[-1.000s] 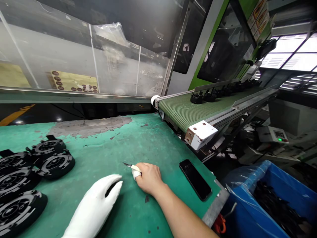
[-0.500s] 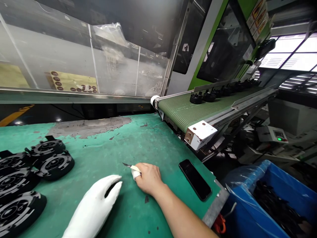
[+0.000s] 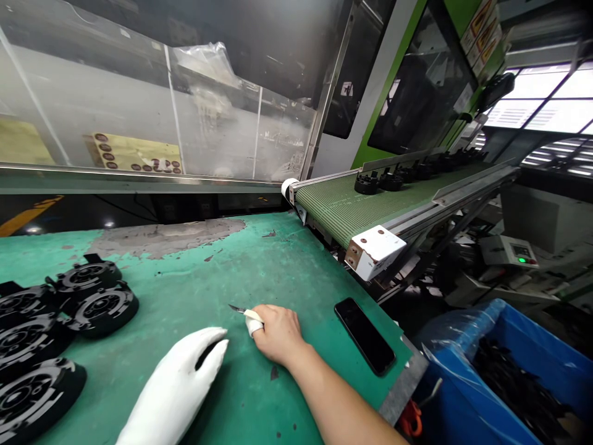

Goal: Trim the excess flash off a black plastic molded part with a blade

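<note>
My right hand (image 3: 279,332) rests on the green tabletop, its fingers wrapped round a small knife (image 3: 246,312) whose blade points left. White wrapping shows around one finger. To its left, my left hand (image 3: 188,374) wears a white glove; the thumb and fingers are apart, with a gap between them and nothing held. Several round black parts (image 3: 104,308) with ring-shaped faces stand on the left of the table, away from both hands.
A black phone (image 3: 365,337) lies right of my right hand. Beyond the table, a green conveyor belt (image 3: 343,207) carries several black parts. At lower right stands a blue bin (image 3: 532,337) of dark pieces, beside a red handle (image 3: 411,420) at the table's edge.
</note>
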A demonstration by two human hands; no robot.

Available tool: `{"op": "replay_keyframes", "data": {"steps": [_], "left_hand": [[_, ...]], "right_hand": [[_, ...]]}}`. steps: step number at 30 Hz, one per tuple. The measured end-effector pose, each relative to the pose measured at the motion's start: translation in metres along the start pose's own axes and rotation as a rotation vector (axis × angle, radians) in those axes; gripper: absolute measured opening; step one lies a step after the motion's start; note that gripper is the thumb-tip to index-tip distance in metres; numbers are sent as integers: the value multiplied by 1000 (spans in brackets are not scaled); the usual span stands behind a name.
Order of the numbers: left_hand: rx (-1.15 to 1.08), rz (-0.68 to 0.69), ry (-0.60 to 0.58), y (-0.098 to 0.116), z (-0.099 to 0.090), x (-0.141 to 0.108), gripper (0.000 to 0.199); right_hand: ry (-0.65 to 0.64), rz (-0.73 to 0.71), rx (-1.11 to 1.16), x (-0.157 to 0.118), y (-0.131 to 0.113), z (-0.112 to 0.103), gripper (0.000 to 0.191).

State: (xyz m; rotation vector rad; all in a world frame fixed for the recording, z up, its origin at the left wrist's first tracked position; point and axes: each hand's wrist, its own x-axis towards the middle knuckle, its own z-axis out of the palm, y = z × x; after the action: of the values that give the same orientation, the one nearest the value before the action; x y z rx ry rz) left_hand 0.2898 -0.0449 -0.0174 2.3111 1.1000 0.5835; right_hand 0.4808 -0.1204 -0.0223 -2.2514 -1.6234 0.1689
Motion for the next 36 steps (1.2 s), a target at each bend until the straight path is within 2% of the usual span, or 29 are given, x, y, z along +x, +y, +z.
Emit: {"op": "replay_keyframes", "data": {"steps": [28,36], "left_hand": [[-12,-4,-2,1,0,0,48],[1,22,29,4,-3,-1,45]], "right_hand": [[11,-3,-4,0,0,2,23],[7,-1,-8,0,0,1,22]]}}
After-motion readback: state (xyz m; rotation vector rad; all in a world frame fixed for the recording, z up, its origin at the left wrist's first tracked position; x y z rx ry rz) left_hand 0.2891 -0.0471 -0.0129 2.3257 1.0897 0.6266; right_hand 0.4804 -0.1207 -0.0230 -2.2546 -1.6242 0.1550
